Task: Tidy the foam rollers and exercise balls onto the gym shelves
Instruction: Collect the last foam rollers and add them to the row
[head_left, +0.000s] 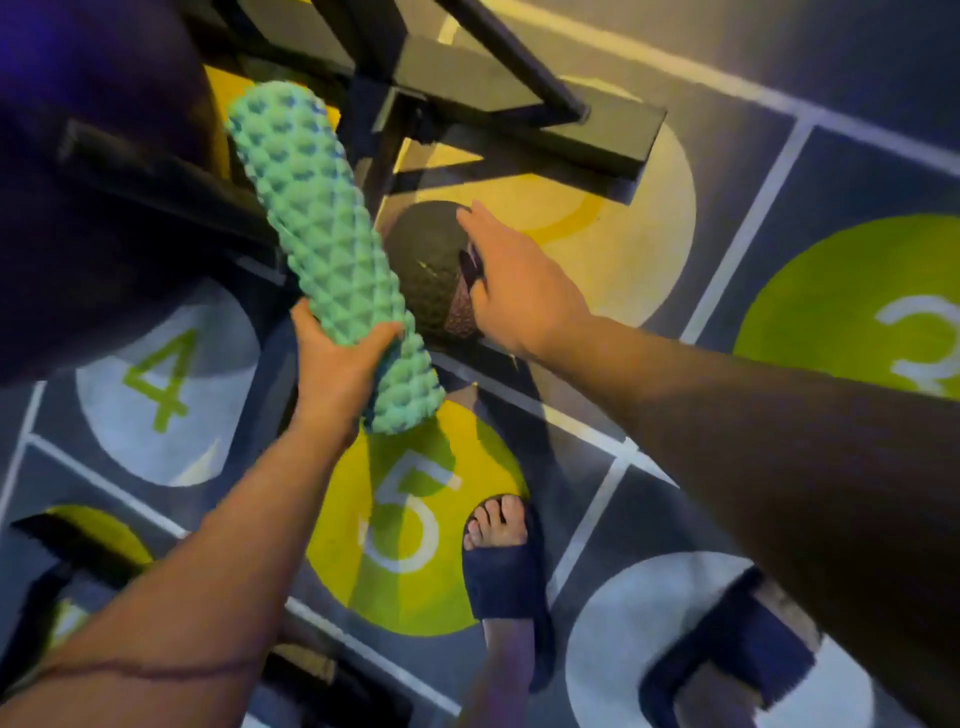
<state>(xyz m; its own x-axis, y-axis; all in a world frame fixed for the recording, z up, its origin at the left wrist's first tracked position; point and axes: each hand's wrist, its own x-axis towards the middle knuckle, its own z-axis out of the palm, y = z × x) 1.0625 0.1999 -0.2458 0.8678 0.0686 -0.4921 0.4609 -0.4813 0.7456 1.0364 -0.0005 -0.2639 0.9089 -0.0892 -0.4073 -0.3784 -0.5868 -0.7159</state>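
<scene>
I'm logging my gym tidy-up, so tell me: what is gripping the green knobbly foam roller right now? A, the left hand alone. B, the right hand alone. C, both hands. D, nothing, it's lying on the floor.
A: only the left hand is wrapped round the green knobbly foam roller, near its lower end, while the right hand reaches to a separate dark textured object.

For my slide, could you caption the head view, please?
Left hand grips green foam roller; right hand reaches for dark roller.
</scene>
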